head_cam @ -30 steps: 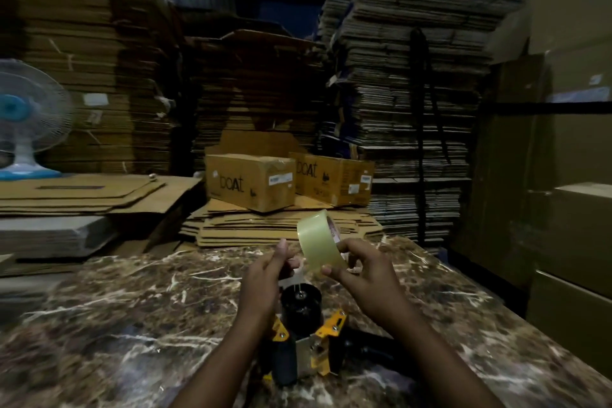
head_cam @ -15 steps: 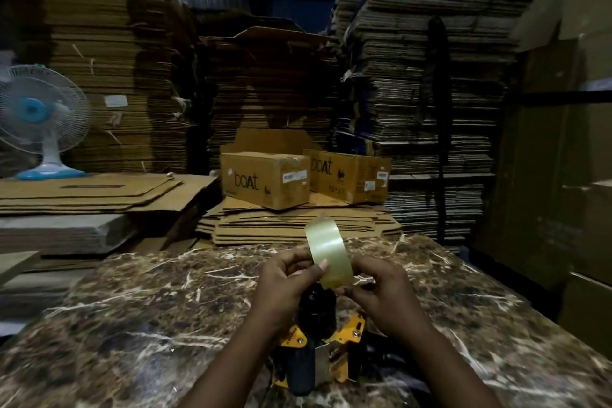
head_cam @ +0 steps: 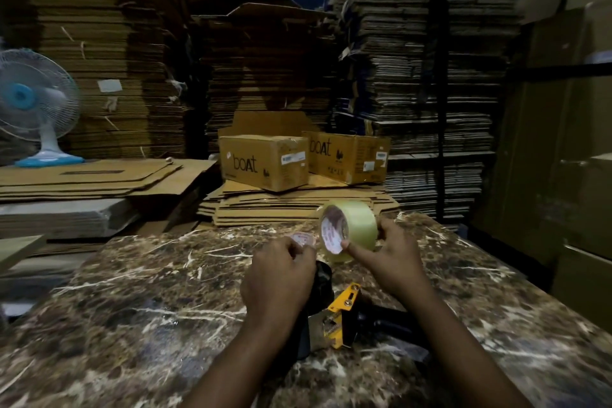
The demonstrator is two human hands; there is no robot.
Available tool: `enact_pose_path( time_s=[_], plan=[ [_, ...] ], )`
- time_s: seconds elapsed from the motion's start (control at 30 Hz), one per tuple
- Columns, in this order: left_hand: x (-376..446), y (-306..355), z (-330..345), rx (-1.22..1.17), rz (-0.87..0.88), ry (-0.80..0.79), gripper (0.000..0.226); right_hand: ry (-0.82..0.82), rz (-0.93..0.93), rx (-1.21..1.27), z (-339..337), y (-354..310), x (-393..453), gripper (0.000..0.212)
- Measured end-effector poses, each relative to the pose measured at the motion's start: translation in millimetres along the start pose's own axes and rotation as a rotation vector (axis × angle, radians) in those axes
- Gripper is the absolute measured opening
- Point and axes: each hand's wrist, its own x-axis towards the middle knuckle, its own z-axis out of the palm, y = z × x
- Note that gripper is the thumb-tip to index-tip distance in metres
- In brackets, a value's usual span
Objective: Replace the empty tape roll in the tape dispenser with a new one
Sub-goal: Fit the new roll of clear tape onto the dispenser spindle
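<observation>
A new roll of clear tape (head_cam: 356, 225) with a white printed core is held above the marble table (head_cam: 149, 301) by my right hand (head_cam: 387, 258), thumb pressed on the core's edge. My left hand (head_cam: 278, 281) pinches a small white-and-red printed piece (head_cam: 302, 238) just left of the roll; whether it is the tape's loose end or a label I cannot tell. Below the hands lies the tape dispenser (head_cam: 334, 318), black and yellow, its black spool partly hidden behind my left hand.
Beyond the table's far edge two "boat" cartons (head_cam: 265, 162) sit on flattened cardboard. Tall cardboard stacks (head_cam: 424, 60) fill the back. A blue-and-white fan (head_cam: 36, 106) stands at left. Large boxes (head_cam: 576, 175) line the right side.
The roll has turned so its core opening faces me and has moved right. My left hand has come off the roll and now pinches a small printed piece beside it.
</observation>
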Motion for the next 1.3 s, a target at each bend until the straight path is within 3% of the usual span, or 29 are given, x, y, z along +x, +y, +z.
enact_pose_path(
  time_s=[0.13,0.23,0.4,0.53,0.7,0.8,0.9,1.1,1.23,1.3],
  plan=[
    [-4,2,-10,0.345,-0.111,-0.188,0.042,-0.135,0.187,0.336,-15,9,8,0.045],
    [-4,3,-11,0.451,-0.126,-0.300,0.044,-0.235,0.230,0.427,-18,3,5,0.031],
    [-5,-7,2,0.269,-0.127,-0.460,0.028,-0.305,0.303,0.445,-21,4,5,0.021],
    [6,-23,10,0.093,-0.164,-0.463,0.038,-0.291,0.369,0.555,-24,6,8,0.008],
    [27,-34,18,-0.048,-0.174,-0.533,0.021,-0.276,0.467,0.674,-25,9,10,0.030],
    [39,-30,16,-0.109,-0.198,-0.677,0.023,-0.275,0.490,0.670,-25,7,8,0.013],
    [47,-29,18,-0.121,-0.138,-0.752,0.028,-0.265,0.503,0.660,-23,7,6,0.020],
    [52,-32,27,-0.299,-0.033,-0.641,0.025,-0.254,0.489,0.671,-13,-1,-2,0.020],
    [46,-35,36,-0.500,-0.157,-0.338,0.032,-0.174,0.493,0.601,-8,-4,0,0.026],
    [43,-37,41,-0.449,-0.258,-0.138,0.029,-0.134,0.491,0.583,-6,-4,0,0.027]
  ],
)
